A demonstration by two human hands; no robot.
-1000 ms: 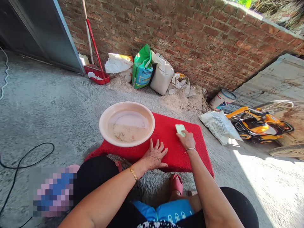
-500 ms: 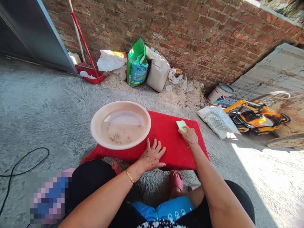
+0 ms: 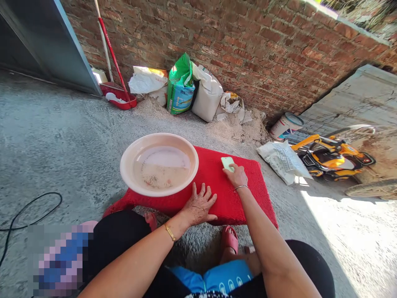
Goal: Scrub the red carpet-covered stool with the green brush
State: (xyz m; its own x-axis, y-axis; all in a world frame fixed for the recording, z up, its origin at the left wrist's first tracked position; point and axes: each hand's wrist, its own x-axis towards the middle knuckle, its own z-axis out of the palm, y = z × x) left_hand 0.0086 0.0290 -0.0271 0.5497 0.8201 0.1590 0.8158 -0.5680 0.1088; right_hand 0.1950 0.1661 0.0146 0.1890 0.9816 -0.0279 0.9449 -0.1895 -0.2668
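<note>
My right hand (image 3: 238,175) grips a pale green, rounded block-like piece (image 3: 227,162), whose exact kind I cannot make out. It rests on the red cloth (image 3: 257,186) that covers a low bench. Flat on the cloth near its front edge lies my left hand (image 3: 200,205), fingers spread, pressing on the fabric. Just beyond it, on the left end of the bench, stands a pale pink basin (image 3: 125,159) of cloudy water, with bits of sediment at the bottom.
Against the brick wall stand a red dustpan (image 3: 119,102), a green sack (image 3: 180,89) and a white sack (image 3: 207,97). A bucket (image 3: 285,125), a flat white bag (image 3: 283,161) and a yellow toy digger (image 3: 333,155) are at the right. A black cable (image 3: 29,203) lies left.
My right hand has slid left across the red cloth with the pale green piece. My left hand stays pressed in place. The view has shifted slightly.
</note>
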